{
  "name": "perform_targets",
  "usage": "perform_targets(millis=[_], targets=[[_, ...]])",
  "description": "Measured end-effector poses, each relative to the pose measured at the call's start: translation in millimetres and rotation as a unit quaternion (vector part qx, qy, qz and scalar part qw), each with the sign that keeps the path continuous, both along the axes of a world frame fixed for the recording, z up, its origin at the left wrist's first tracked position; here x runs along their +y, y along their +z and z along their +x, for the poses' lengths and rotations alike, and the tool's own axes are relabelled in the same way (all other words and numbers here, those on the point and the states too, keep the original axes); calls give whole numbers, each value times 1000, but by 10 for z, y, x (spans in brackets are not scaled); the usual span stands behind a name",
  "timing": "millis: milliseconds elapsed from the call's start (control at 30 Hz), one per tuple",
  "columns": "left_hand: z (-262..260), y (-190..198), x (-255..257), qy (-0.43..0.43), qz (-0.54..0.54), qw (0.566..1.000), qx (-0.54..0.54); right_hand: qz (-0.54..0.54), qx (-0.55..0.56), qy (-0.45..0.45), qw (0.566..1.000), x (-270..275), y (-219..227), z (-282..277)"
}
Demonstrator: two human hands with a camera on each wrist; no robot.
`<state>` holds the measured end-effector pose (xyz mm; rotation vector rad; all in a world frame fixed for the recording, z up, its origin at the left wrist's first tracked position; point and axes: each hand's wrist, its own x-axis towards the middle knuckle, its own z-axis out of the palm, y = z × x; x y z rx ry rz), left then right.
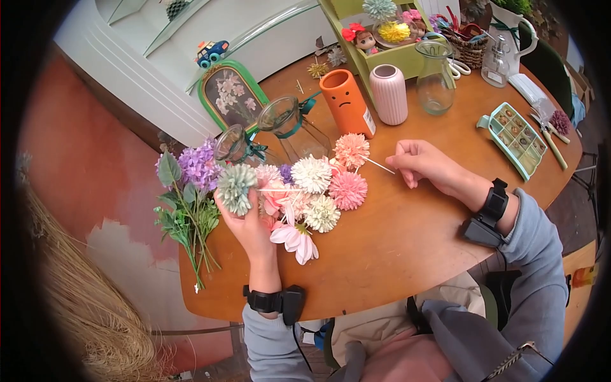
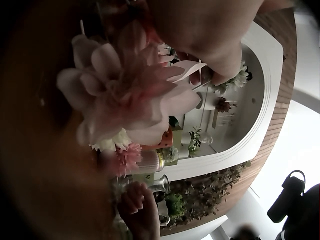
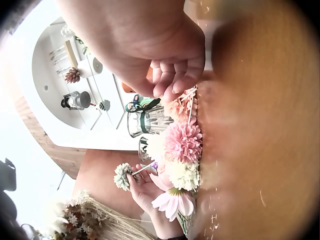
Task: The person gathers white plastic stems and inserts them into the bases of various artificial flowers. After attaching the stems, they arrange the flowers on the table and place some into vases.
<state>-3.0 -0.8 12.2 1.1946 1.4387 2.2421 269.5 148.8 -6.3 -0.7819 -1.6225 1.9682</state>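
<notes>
The left hand [image 1: 251, 232] grips a grey-green pompom flower [image 1: 237, 190], whose white stem points right over a cluster of pink, white and cream flowers [image 1: 312, 175]. In the right wrist view that flower [image 3: 122, 176] shows beyond the left hand [image 3: 149, 196]. The right hand [image 1: 425, 164], fingers loosely curled, hovers at the tip of the white stem of a peach pompom flower [image 1: 352, 150]; the right wrist view shows nothing in its fingers [image 3: 172, 82]. A large pale pink flower [image 2: 125, 90] partly fills the left wrist view, under the left hand [image 2: 200, 30].
Purple flowers [image 1: 198, 167] with green stems lie at the left. Behind the cluster stand two glass vases with green ribbons, an orange vase [image 1: 347, 102], a pink vase [image 1: 389, 95] and a clear vase [image 1: 436, 83]. A mint compartment box [image 1: 517, 137] and scissors lie right.
</notes>
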Motion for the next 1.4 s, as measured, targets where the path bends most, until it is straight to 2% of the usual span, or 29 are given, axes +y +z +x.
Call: perform_targets(millis=[100,200,333,400,500,633,1400], targets=[[138,43,-86,-62,-12,996,-67,10,1,-7,1000,-14,9,-1],[198,61,-144,-138,9,988,-68,19,-21,-12,1000,-6,9,-3],[171,26,-194,-234,-38,969,-69,28,-14,-18,999,-4,-1,-7],[221,25,-164,-269,-59,961,-38,33,-15,-17,999,-1,-5,-11],[394,109,-106,-300,-126,943,-63,25,-7,-12,1000,-19,6,-12],[384,67,-64,-282,-207,932,-91,44,-15,-15,999,-22,3,-13],[382,88,-74,-277,-203,932,-112,56,24,15,998,-47,43,5]])
